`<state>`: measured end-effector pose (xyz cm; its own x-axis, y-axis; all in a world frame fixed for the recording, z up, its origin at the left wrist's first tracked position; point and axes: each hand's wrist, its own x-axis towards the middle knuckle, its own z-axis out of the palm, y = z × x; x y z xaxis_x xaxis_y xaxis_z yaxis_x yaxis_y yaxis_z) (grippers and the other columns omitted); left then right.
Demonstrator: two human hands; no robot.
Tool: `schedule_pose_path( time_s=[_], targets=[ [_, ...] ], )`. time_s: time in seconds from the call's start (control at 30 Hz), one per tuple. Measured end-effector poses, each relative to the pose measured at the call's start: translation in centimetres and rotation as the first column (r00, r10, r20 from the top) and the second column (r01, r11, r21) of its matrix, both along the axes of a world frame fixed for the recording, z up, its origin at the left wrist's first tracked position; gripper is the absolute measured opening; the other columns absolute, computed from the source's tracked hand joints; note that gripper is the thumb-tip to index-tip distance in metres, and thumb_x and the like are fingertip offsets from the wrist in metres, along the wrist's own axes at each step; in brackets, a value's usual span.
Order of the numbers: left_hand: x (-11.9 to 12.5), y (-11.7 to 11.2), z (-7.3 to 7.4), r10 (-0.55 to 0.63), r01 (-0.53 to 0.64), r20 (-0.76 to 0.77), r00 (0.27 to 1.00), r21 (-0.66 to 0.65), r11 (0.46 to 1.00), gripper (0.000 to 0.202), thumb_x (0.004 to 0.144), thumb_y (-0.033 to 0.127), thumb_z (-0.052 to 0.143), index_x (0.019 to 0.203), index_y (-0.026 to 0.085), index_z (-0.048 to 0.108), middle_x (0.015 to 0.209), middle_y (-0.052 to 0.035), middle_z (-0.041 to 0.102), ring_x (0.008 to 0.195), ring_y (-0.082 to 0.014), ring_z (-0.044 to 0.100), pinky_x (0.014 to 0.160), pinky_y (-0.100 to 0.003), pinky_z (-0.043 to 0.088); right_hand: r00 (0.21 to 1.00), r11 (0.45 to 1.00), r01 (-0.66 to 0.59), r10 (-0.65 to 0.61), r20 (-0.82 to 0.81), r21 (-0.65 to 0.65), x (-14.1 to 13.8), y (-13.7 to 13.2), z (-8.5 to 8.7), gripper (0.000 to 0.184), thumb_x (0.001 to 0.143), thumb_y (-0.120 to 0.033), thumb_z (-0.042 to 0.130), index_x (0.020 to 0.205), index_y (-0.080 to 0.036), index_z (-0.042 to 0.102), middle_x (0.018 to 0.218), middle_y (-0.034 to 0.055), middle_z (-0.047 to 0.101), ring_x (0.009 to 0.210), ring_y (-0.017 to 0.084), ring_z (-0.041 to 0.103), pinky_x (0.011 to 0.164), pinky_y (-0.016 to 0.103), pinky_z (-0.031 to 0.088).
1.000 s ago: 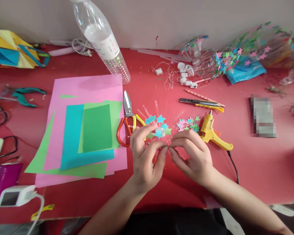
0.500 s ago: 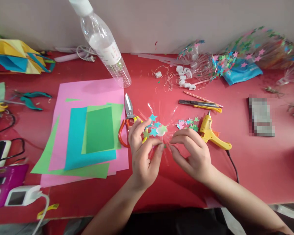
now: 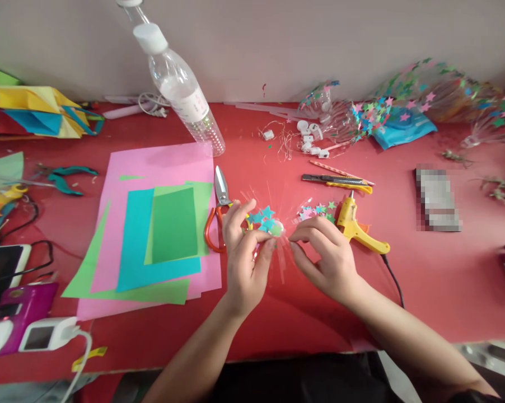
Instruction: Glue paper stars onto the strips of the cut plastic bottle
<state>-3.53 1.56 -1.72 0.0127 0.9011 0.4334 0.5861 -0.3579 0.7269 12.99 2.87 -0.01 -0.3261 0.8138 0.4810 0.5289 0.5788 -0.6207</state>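
Left hand (image 3: 246,254) up off the red tabletop (image 3: 445,280), fingers (image 3: 266,246) pinching the star piece (image 3: 268,223) at its near edge. Clear strips fanning out past the fingertips, blue stars on top. Right hand (image 3: 326,260) just beside, fingers (image 3: 299,238) pressed together near the piece's right side; touching or not, cannot tell. Scissors (image 3: 219,207) just left of the left hand, glue gun (image 3: 355,226) right of the right hand, loose stars (image 3: 317,211) between.

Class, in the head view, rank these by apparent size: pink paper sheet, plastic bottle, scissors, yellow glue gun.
1. pink paper sheet
2. plastic bottle
3. scissors and yellow glue gun: they look alike, so no ranking.
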Motion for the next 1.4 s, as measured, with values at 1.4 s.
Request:
schedule_pose_path(
  time_s=[1.4],
  targets=[
    [-0.7, 0.4, -2.1, -0.024, 0.013, 0.081, 0.996, 0.126, 0.992, 0.024, 0.1, 0.03, 0.038, 0.088, 0.021, 0.058, 0.13, -0.0094, 0.05, 0.125, -0.0206, 0.046, 0.108, -0.042, 0.038, 0.997, 0.958, 0.057, -0.067, 0.026, 0.281, -0.2, -0.7, -1.5, 0.01, 0.09, -0.019, 0.053, 0.097, -0.02, 0.06, 0.095, 0.0066, 0.064, 0.086, 0.02, 0.057, 0.078, 0.037, 0.044]
  ],
)
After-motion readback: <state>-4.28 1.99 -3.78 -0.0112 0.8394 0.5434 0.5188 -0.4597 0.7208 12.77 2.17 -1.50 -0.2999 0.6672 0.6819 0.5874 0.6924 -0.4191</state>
